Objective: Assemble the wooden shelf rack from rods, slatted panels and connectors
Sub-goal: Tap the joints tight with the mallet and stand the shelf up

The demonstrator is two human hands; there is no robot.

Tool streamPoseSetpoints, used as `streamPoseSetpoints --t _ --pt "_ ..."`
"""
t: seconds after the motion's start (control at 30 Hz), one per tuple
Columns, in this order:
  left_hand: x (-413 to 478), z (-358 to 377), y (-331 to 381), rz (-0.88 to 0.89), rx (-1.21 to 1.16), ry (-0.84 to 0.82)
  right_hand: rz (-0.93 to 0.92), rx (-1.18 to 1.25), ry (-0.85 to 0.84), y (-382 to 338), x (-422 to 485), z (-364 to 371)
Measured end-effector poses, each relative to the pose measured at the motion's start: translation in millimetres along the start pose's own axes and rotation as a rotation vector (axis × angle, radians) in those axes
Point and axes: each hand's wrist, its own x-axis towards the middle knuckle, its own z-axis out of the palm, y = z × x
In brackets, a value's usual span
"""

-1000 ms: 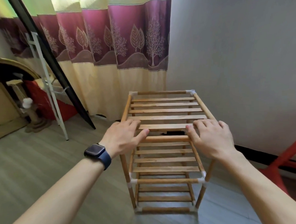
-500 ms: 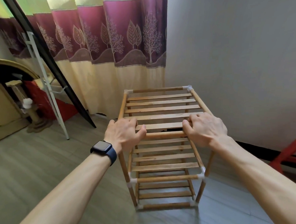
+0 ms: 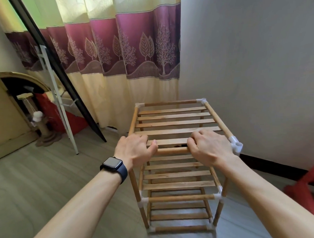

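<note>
Head view, left hand [image 3: 134,150]: fingers curled over the near left end of the front top rod [image 3: 172,151], thumb laid along the rod; it grips the rod.
Head view, right hand [image 3: 209,147]: fingers curled down round the rod's right end, just beside the white connector [image 3: 235,144] at the near right corner.
Wrist: a dark watch [image 3: 113,165] on the left arm.
Rack [image 3: 178,198]: upright, under and ahead of both hands, with three slatted tiers one above another.
Top panel [image 3: 174,123]: its slats run crosswise, and the nearest slat is touched by the fingertips.
Floor [image 3: 39,185]: grey planks, and the rack's feet rest on it.
Room: a plain wall [image 3: 248,62] just right of the rack, a leaf-patterned curtain [image 3: 125,57] behind it, and a white stand [image 3: 57,99] well to the left.
</note>
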Motion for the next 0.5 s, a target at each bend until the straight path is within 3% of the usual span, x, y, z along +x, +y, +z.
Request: streamPoseSetpoints --t 0.27,0.5 --pt "10.5 1.4 -3.8 -0.03 -0.006 -0.011 0.029 -0.048 0.086 0.1 15.7 5.4" --pt "14.8 6.9 -1.5 -0.075 0.007 -0.005 0.017 -0.051 0.053 6.5 30.2 9.3"
